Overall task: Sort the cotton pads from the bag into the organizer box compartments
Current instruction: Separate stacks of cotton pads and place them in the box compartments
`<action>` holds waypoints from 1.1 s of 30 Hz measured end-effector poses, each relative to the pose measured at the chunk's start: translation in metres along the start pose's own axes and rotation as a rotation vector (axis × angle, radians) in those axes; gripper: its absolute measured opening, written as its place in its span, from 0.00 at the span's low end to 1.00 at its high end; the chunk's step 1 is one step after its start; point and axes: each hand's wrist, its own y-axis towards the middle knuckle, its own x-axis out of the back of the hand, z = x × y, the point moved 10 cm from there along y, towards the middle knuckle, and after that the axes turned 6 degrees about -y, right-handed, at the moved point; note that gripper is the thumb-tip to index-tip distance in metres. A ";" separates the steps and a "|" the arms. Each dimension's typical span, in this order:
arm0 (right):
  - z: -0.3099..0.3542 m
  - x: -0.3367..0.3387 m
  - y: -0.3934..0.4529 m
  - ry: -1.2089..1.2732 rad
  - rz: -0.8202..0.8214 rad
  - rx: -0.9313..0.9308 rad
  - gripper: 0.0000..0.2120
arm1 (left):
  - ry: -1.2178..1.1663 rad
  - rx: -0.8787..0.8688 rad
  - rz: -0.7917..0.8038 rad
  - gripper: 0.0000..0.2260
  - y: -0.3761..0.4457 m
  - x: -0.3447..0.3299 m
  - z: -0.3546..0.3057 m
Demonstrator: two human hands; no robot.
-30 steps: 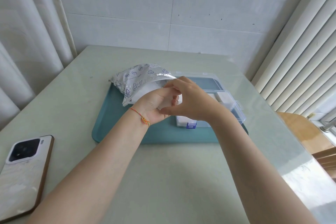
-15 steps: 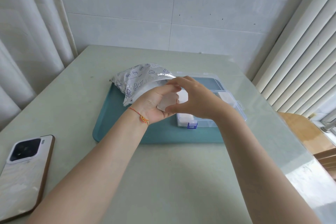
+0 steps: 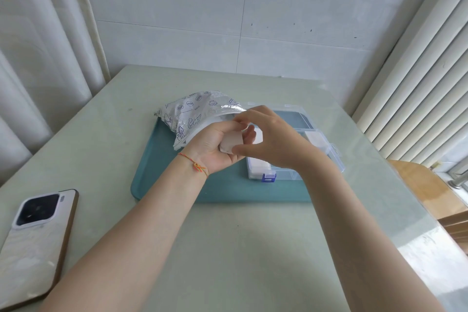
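A silver printed bag (image 3: 192,114) lies on the teal tray (image 3: 157,175), its mouth facing right. My left hand (image 3: 215,147) holds a small stack of white cotton pads (image 3: 231,141) in its curled fingers, just outside the bag's mouth. My right hand (image 3: 273,139) pinches the stack's right edge between thumb and fingers. Beneath my hands sits the clear organizer box (image 3: 329,149) with a blue latch; pads lie in its near-left (image 3: 258,168) and right (image 3: 315,139) compartments. My right hand hides much of the box.
A phone (image 3: 35,243) lies face down at the table's front left. Curtains hang on the left, blinds on the right. A wooden surface (image 3: 425,185) shows beyond the table's right edge.
Both hands have stayed at the bag's mouth. The pad stack has come more into view in my left hand, with my right thumb now at its lower edge.
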 end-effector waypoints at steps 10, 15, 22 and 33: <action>0.001 -0.013 -0.003 -0.204 0.097 -0.031 0.33 | 0.303 -0.057 -0.025 0.09 -0.006 -0.006 -0.001; 0.003 -0.008 -0.001 -0.157 0.024 -0.032 0.32 | 0.269 0.012 0.026 0.08 -0.002 -0.007 0.009; 0.004 -0.009 -0.003 -0.244 0.040 -0.023 0.34 | 0.313 -0.020 0.070 0.09 -0.004 -0.013 0.007; 0.006 -0.009 -0.003 -0.238 0.038 -0.020 0.35 | 0.291 -0.017 0.103 0.09 -0.008 -0.019 0.008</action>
